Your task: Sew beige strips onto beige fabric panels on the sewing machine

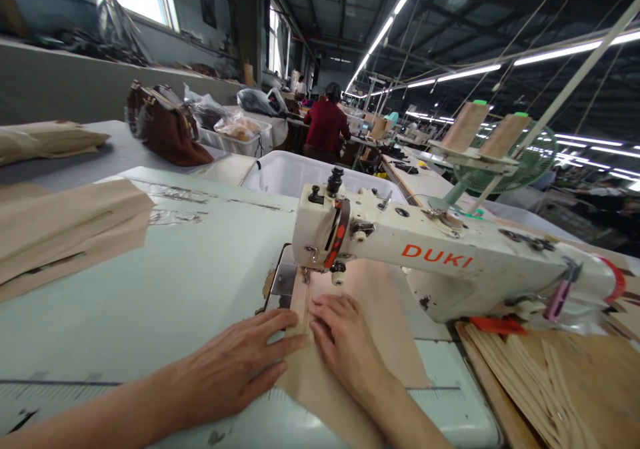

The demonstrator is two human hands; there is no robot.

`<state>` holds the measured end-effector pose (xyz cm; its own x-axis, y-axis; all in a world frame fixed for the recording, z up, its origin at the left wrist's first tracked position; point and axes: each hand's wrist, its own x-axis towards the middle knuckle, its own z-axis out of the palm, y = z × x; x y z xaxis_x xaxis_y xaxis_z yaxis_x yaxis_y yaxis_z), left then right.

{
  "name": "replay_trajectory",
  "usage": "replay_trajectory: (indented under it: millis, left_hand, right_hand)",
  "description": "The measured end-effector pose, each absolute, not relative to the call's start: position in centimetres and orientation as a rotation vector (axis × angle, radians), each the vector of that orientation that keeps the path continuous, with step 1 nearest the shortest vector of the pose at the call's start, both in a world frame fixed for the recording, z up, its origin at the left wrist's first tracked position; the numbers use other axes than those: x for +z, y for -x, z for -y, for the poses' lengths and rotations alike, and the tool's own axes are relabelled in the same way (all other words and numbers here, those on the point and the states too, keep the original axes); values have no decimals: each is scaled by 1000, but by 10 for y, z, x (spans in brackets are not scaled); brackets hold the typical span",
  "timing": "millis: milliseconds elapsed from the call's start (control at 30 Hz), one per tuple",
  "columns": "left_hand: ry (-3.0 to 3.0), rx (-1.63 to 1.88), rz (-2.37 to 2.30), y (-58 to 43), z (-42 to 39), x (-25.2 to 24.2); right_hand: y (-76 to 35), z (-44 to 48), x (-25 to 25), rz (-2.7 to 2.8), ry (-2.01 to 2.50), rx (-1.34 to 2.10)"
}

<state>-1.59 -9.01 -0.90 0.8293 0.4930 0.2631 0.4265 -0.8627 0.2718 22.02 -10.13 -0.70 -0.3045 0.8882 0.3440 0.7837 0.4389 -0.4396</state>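
A flat beige panel (pixel 387 322), cloth or leather I cannot tell, lies under the needle area of a white sewing machine (pixel 380 235) marked DUKI. A narrow strip (pixel 301 299) runs along its left edge toward the presser foot (pixel 306 274). My left hand (pixel 245 355) rests palm down, fingers stretched and apart, their tips on the strip's left side. On the other side of the strip, my right hand (pixel 345 339) has its fingers bent and close together, gripping the panel near the seam. Both hands are just in front of the foot.
More beige panels (pixel 100 225) lie on the left of the pale green table (pixel 210 269). Beige strips (pixel 530 382) sit on a board at right. Behind are a brown bag (pixel 170 129), a white bin (pixel 280 169), thread cones (pixel 465 127), a fan (pixel 530 159) and a person in red (pixel 326 125).
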Motion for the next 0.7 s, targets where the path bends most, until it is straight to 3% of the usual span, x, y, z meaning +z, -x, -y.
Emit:
replay_trajectory:
  millis: [700]
  left_hand:
    - [-2823, 472, -668, 7, 27, -5]
  right_hand:
    - [-227, 72, -19, 2177, 1416, 16]
